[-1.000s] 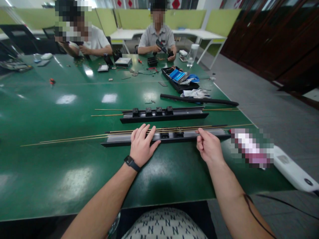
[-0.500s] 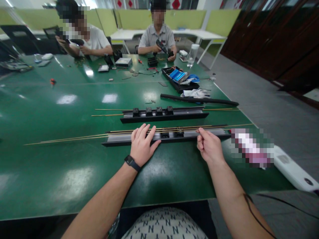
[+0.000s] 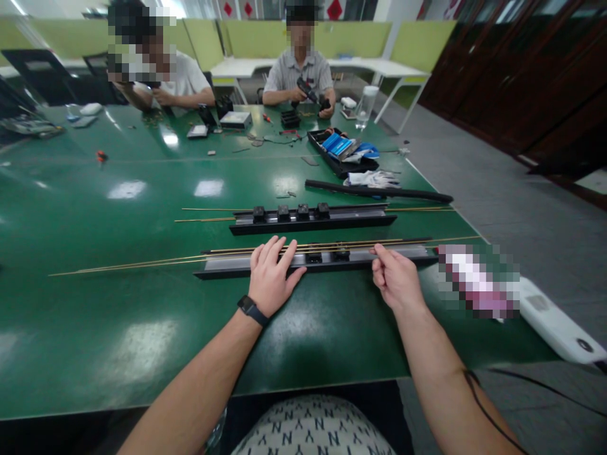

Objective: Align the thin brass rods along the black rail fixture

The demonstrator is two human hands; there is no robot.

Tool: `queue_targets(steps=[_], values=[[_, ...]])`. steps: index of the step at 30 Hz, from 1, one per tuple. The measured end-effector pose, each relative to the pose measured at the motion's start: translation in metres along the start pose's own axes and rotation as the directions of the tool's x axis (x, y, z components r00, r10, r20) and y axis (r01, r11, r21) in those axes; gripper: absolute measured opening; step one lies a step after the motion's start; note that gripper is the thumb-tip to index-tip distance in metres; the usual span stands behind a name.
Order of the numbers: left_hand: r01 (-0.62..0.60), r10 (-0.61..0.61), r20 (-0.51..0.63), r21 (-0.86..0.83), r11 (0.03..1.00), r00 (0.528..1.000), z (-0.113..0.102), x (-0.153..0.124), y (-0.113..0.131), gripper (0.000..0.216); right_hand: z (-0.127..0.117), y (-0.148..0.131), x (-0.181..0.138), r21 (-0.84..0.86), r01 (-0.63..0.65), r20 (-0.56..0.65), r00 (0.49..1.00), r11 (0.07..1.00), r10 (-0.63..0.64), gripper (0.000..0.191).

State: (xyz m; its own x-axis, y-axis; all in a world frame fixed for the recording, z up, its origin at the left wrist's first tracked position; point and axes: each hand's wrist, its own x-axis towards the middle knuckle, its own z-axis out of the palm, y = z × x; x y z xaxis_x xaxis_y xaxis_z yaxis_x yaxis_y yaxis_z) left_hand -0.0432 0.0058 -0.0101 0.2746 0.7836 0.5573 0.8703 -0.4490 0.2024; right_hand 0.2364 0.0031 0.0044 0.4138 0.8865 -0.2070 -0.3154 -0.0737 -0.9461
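Note:
A long black and grey rail (image 3: 222,265) lies across the green table (image 3: 142,328) in front of me, with two small black blocks (image 3: 327,256) on it. Thin brass rods (image 3: 142,262) run along its far side and stick out to the left. My left hand (image 3: 270,278), with a black watch on the wrist, lies flat with fingers spread on the rail and the rods. My right hand (image 3: 396,278) is closed in a pinch on a brass rod over the rail's right part.
A second black rail (image 3: 360,219) with several black blocks and brass rods lies farther back, with a black strip (image 3: 379,189) and a tray of blue parts (image 3: 339,151) beyond it. Two people sit across the table. A white device (image 3: 554,322) lies at the right edge.
My right hand has slid slightly left along the rail, and the brass rods' left ends have shifted a little to the right. My left hand stays put.

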Motion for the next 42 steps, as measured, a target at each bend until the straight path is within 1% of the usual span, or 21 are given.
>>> queue_targets(steps=[5, 12, 21, 28, 30, 35, 42], values=[[-0.003, 0.003, 0.005, 0.010, 1.000, 1.000, 0.0001, 0.0004, 0.0004, 0.054, -0.0015, -0.0005, 0.0009, 0.018, 0.008, -0.034, 0.999, 1.000, -0.008, 0.036], [-0.006, 0.006, 0.001, 0.017, 1.000, 1.000, 0.0003, -0.0001, 0.0002, 0.054, -0.0003, -0.0005, -0.0002, -0.051, 0.004, -0.002, 1.000, 0.999, -0.004, 0.041], [0.001, -0.001, 0.009, 0.004, 1.000, 1.000, -0.0003, -0.0005, -0.0001, 0.054, -0.0005, -0.0017, -0.0007, -0.002, 0.024, -0.038, 0.999, 1.000, -0.024, 0.039], [0.004, -0.004, 0.009, -0.002, 1.000, 1.000, -0.0003, 0.0001, 0.0002, 0.054, 0.0045, -0.0018, -0.0054, -0.053, -0.008, 0.047, 0.999, 0.999, 0.010, 0.043], [0.002, -0.002, 0.009, 0.002, 1.000, 1.000, -0.0004, -0.0001, -0.0001, 0.054, 0.0043, -0.0016, -0.0050, -0.044, -0.010, 0.041, 0.999, 0.999, 0.012, 0.043], [0.005, -0.005, 0.021, 0.009, 1.000, 1.000, 0.0002, -0.0005, -0.0007, 0.054, 0.0019, -0.0020, -0.0023, -0.006, 0.004, -0.020, 1.000, 1.000, -0.004, 0.041], [0.009, -0.009, 0.012, -0.006, 1.000, 1.000, -0.0005, -0.0001, -0.0001, 0.055, 0.0028, -0.0007, -0.0034, -0.031, -0.011, 0.030, 0.999, 0.999, 0.012, 0.046]])
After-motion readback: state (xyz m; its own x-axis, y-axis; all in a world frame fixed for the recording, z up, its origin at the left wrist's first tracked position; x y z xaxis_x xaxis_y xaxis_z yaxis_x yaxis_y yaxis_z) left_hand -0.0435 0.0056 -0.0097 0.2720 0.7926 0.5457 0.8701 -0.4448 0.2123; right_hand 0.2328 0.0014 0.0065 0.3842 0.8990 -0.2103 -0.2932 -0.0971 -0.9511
